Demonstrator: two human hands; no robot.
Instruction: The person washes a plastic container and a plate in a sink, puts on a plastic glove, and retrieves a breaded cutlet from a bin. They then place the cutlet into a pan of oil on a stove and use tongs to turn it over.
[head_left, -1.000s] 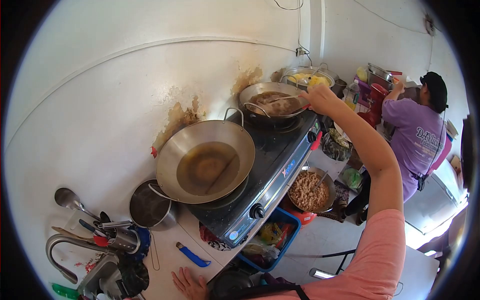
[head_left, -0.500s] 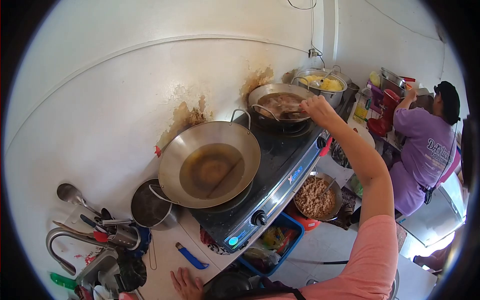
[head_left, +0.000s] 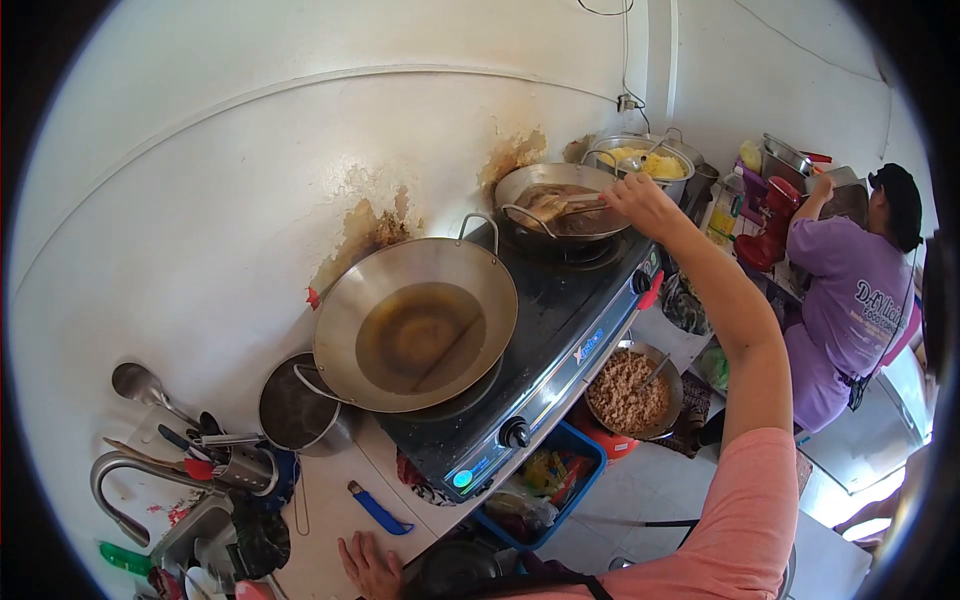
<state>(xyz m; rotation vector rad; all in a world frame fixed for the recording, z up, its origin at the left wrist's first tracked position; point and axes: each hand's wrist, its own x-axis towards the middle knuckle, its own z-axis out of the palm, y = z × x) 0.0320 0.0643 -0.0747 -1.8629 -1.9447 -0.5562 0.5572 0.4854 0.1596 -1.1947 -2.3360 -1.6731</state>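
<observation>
My right hand (head_left: 643,205) reaches over the far wok (head_left: 512,190) on the stove. It grips what look like metal tongs (head_left: 585,203), whose tips are at a browned piece of food (head_left: 547,208) in the dark liquid. My left hand (head_left: 370,567) rests on the counter with its fingers spread, holding nothing. Near it lies a blue-handled knife or cutter (head_left: 380,508). The nearer large wok (head_left: 345,290) holds brownish oil or liquid, with a long dark line in it that I cannot identify.
The two-burner stove (head_left: 470,440) carries both woks. A dark-filled pot (head_left: 300,410), utensil holder (head_left: 247,470) and sink are left. Below right stands a pan of ground food (head_left: 628,392); behind is a pot of yellow food (head_left: 635,160). A co-worker in purple (head_left: 850,260) stands at right.
In the far wok, a browned piece now shows at the surface by the tongs' tips. My right hand has shifted slightly; my left hand stays on the counter.
</observation>
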